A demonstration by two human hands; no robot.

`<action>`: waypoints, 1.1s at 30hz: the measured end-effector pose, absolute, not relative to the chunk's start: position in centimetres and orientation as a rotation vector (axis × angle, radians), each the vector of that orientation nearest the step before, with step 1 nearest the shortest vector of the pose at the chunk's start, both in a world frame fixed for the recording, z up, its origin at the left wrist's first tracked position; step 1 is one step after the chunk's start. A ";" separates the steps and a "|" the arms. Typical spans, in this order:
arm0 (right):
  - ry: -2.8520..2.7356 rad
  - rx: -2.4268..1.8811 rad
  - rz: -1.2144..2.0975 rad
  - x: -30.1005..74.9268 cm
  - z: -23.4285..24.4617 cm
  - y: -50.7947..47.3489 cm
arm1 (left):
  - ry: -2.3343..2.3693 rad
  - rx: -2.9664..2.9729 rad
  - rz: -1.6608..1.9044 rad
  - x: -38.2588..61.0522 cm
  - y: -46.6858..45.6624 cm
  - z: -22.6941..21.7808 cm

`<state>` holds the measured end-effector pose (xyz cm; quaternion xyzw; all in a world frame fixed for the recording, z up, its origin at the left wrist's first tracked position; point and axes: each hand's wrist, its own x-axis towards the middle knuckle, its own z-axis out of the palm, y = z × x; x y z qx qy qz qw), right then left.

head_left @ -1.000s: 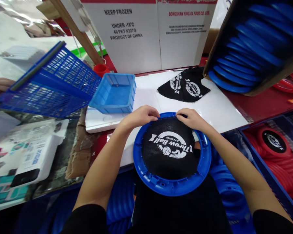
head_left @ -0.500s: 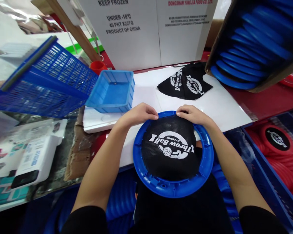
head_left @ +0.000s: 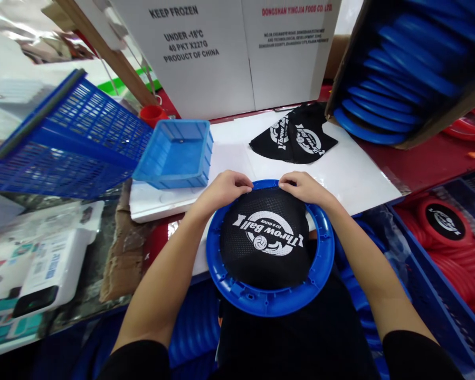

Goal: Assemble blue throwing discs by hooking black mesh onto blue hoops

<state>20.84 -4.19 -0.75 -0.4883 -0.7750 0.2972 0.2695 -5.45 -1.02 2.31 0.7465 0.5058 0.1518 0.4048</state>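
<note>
The left hand [head_left: 224, 190] and the right hand [head_left: 303, 188] are side by side at the far edge of a blue ring [head_left: 269, 304]. The ring lies partly on the near edge of the white worktop [head_left: 360, 174] and partly over the person's lap. A black mesh cloth [head_left: 263, 253] with white "Throw Ball" print fills the opening of the ring. The fingers [head_left: 243, 184] of the left hand are curled together and pinch the far edge of the cloth at the rim of the ring. The fingers [head_left: 285, 182] of the right hand are also closed on this edge, just beside the left ones, and the two hands are not touching.

Far from the hands, more black cloths [head_left: 296, 140] with the same print lie in a small pile on the worktop. To the left of the hands stands a light blue tray [head_left: 174, 154], and further left a dark blue basket [head_left: 75, 140] is tilted on its side. A red cup [head_left: 152, 113] is just behind the tray. A white carton [head_left: 221, 58] with the words "KEEP FROZEN" stands at the far side. At the far right, a brown box [head_left: 431, 129] holds a row of blue rings. At the near right, red discs [head_left: 445, 224] with black centres lie in a blue crate [head_left: 427, 279].
</note>
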 end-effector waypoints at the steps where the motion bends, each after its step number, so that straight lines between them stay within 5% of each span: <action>1: -2.094 -1.323 0.782 20.7 -0.8 -4.2 | 1.277 1.909 0.388 -5.4 -1.0 2.3; 29: -2.292 -1.082 0.425 20.4 -0.7 -4.7 | 0.991 2.299 0.257 -6.5 -0.2 2.0; 33: -2.320 -1.044 0.577 19.7 -0.6 -3.8 | 0.992 2.364 0.289 -6.0 -0.6 1.8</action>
